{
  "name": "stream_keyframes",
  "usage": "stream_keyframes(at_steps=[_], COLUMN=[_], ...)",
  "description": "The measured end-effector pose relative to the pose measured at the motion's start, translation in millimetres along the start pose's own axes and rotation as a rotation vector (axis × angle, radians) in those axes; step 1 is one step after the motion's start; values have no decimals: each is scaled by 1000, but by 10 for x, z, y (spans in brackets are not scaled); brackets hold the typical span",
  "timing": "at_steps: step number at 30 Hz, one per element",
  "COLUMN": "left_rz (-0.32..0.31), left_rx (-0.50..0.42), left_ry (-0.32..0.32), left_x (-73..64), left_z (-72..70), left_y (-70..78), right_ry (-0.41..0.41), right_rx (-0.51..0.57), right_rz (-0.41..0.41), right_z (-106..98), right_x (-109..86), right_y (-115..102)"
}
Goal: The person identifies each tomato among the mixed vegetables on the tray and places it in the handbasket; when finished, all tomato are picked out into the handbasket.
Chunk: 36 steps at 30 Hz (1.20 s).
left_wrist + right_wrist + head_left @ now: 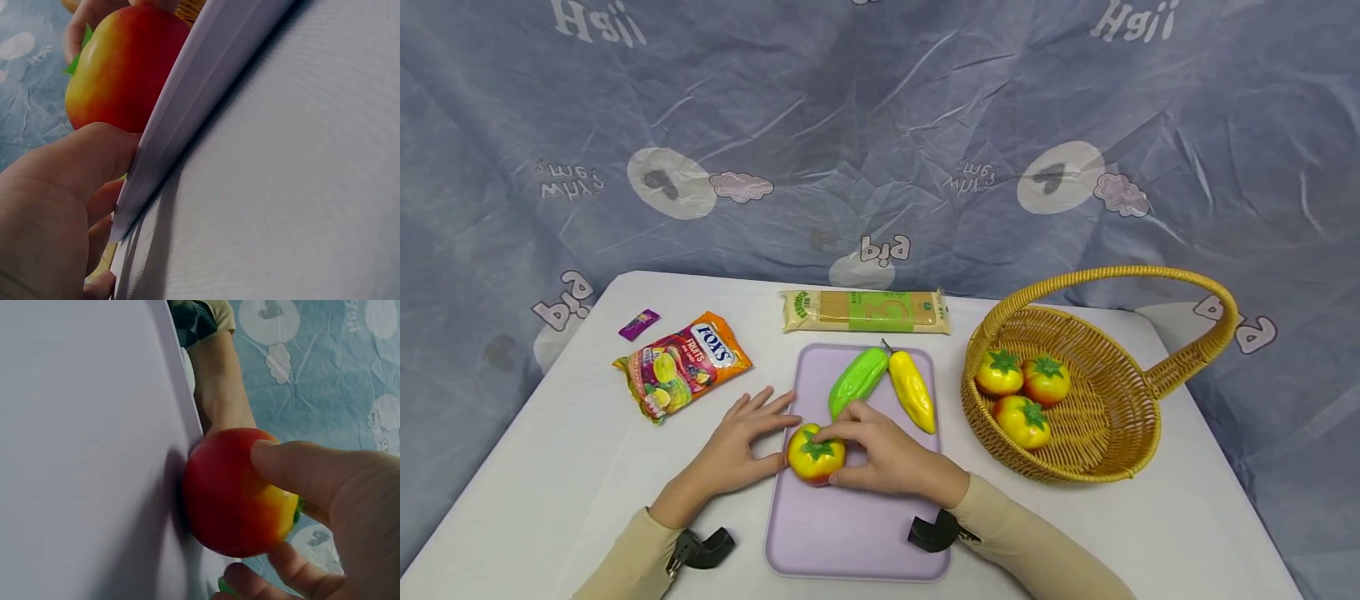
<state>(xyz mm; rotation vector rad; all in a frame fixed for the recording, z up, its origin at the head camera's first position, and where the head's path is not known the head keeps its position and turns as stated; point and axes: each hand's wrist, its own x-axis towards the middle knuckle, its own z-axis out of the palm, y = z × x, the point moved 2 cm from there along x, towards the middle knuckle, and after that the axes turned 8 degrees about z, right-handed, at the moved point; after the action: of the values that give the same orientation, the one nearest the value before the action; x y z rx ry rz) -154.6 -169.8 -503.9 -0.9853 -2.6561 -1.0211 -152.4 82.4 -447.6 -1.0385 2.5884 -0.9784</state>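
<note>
A yellow-and-red toy tomato (pixel 805 468) with a green leafy top sits on the lilac tray (pixel 857 542), close to its left rim. My right hand (pixel 883 454) pinches it from the right, thumb low on its side and fingers by the leafy top. In the right wrist view the thumb presses the red-yellow skin of the tomato (pixel 231 494). My left hand (pixel 741 450) lies at the tray's left edge with fingers spread, its thumb tip at the rim beside the tomato. Behind the tomato, a green pepper (pixel 859 377) and a yellow pepper (pixel 912 392) lie on the tray.
Right of the tray stands a wicker basket (pixel 1138 446) with a tall handle, holding several tomatoes (pixel 998 373). A long noodle pack (pixel 876 312) lies behind the tray. To the left are a Fox's candy bag (pixel 683 365) and a small purple packet (pixel 639 324).
</note>
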Motion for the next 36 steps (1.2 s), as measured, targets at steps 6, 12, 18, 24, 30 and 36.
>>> stream_keyframes(at_steps=[6,12,18,24,30,36], left_rz=[-6,-5,-1,0,6,1], left_rx=[2,2,6,1,-2,-7], left_ry=[-11,-11,-6,-3,0,0], left_x=[2,2,2,0,5,-4], left_z=[-10,-12,-8,-12,-15,-5], left_y=[15,9,2,6,-3,-6], right_ry=[-61,-105,-88,-69,-68,-74], right_rx=[87,151,167,169,178,198], right_rz=[6,-70,-135,-161,-152,-121], right_z=[63,158,217,215,217,220], right_x=[-6,2,-4,-8,0,0], right_y=[-30,-43,-20,-18,-10,4])
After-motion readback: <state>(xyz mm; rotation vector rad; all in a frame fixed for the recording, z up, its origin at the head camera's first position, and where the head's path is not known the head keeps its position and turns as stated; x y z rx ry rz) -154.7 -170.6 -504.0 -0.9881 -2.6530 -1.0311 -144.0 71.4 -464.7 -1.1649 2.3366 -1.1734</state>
